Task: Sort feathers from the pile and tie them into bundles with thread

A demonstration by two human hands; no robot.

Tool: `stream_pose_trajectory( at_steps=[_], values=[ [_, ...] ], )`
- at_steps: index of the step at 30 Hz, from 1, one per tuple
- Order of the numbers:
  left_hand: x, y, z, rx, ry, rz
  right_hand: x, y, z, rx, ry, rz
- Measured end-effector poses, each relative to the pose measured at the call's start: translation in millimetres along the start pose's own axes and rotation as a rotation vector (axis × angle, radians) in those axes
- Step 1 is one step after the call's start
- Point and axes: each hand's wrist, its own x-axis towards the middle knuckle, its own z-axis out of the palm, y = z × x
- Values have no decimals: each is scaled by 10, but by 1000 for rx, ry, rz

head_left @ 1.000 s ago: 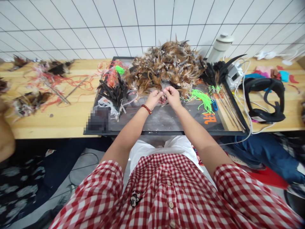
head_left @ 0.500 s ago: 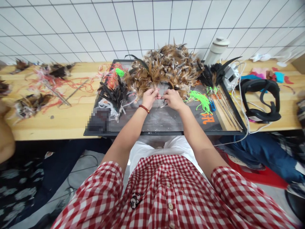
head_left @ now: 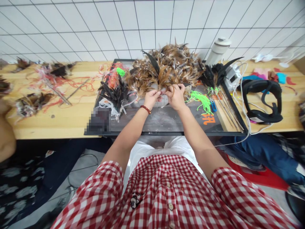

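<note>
My left hand (head_left: 152, 98), with a red bead bracelet at the wrist, pinches the base of a small bunch of brown feathers (head_left: 163, 75) that has a long black feather (head_left: 152, 62) standing up from it. My right hand (head_left: 175, 96) meets it at the fingertips, thumb and forefinger pressed together at the same base; what lies between them is too small to tell. Behind both hands rises a large pile of brown feathers (head_left: 181, 60). Below them is a dark mat (head_left: 164, 121).
Black feathers (head_left: 114, 92) and white ties (head_left: 108, 106) lie left on the mat. Neon green strings (head_left: 201, 100), thin sticks (head_left: 227, 109), a white bottle (head_left: 218, 51) and a black headset strap (head_left: 260, 101) are at right. A person's arm (head_left: 7, 136) is at far left.
My right hand has turned and its fingers have come up against my left fingertips. The black feather and its brown bunch have shifted right and stand more upright.
</note>
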Motion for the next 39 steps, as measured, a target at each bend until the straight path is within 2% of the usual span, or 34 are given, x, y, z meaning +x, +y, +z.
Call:
stream_pose_trajectory(
  at_steps=[6, 10, 13, 15, 17, 20, 22, 24, 27, 32, 34, 37, 39],
  values=[
    [-23, 6, -6, 122, -137, -98, -14, 23, -14, 24, 29, 49],
    [-43, 36, -51, 137, -232, -202, 7, 4, -61, -30, 32, 20],
    [-54, 58, -61, 80, -217, -229, 23, -13, -109, -63, 69, 24],
    [-52, 70, -63, 4, -162, -221, 28, -1, -153, -78, 56, 43],
    [-45, 84, -69, -64, -116, -218, 28, 33, -197, -55, -119, 25],
    [-34, 104, -80, -125, -106, -217, 24, 91, -244, -39, -487, 35],
    [-26, 109, -77, -135, -73, -198, 22, 106, -255, -61, -616, 100],
    [-17, 105, -63, -123, -24, -175, 24, 90, -251, -82, -675, 125],
    [-4, 88, -32, -89, 13, -160, 32, 28, -234, -129, -628, 92],
    [-22, 79, -9, -52, 23, -155, 34, -61, -230, -197, -318, 11],
    [-49, 85, -12, -7, -30, -165, 26, -84, -227, -238, -249, -18],
    [-89, 90, -12, 107, -169, -202, 12, -114, -201, -266, -216, -59],
    [-101, 93, -7, 124, -220, -213, 6, -124, -173, -273, -180, -64]
  ],
)
